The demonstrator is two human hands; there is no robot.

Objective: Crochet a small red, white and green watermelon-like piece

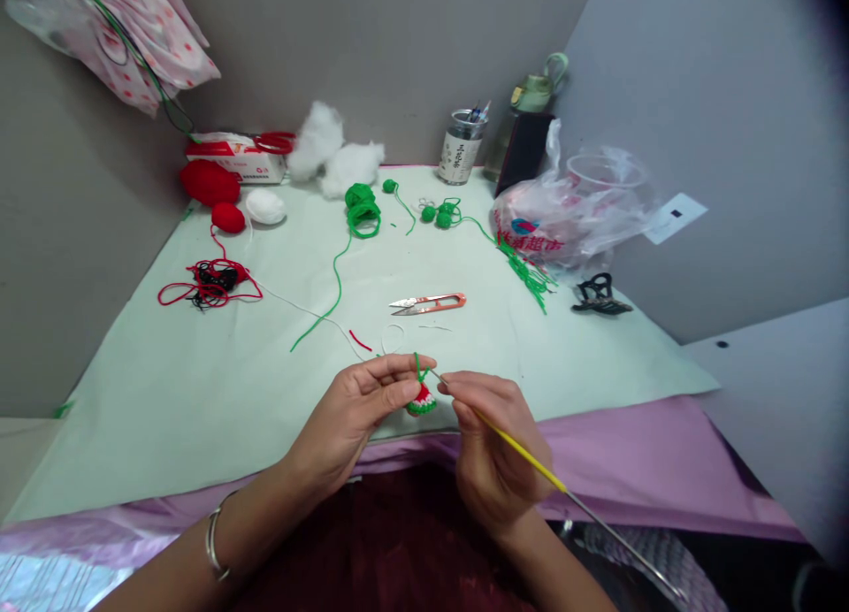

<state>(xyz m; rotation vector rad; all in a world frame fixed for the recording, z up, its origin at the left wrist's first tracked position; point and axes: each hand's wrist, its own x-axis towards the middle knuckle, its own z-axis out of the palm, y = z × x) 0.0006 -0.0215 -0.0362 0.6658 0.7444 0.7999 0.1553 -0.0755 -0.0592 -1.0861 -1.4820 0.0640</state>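
The left hand [355,404] pinches a small crocheted piece [423,401] between thumb and fingers, over the near edge of the table [265,409], around its middle. The piece is red above, with a white band and a green rim below; a green strand [416,363] runs up from it across the index finger. The right hand [500,448] is closed around the yellow handle of a crochet hook [527,457], whose tip points left to the piece's upper side; whether it passes through a loop is too small to tell.

Just beyond the hands lie orange-handled snips [432,304], blades pointing left, with a scrap of red yarn [359,340] to their left. Farther off are a coil of green yarn [360,203] near the middle, a white yarn ball [265,207] and red yarn balls [210,184] at the far left, white stuffing [319,141] to their right, and a plastic bag [540,227] at the far right.
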